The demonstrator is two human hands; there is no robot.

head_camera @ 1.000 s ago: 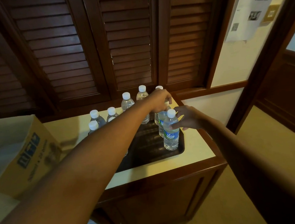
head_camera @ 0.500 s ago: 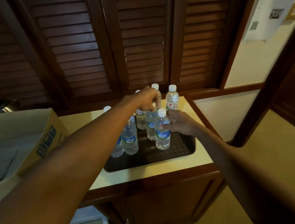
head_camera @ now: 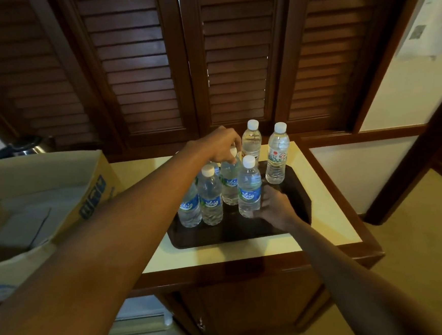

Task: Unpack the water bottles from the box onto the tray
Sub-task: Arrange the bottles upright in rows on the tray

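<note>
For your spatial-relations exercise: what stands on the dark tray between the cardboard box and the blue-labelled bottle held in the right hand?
Head view: two upright blue-labelled water bottles.

— Where is there free room?
— The near strip of the tray [head_camera: 219,233] and the bare tabletop [head_camera: 247,249] in front of it.
— And in the way?
— The clustered bottles [head_camera: 211,194] block the middle; two more bottles [head_camera: 277,155] stand at the back right; the box [head_camera: 66,195] walls off the left.

"Vaig" on blue bottle labels [head_camera: 249,194]
</note>
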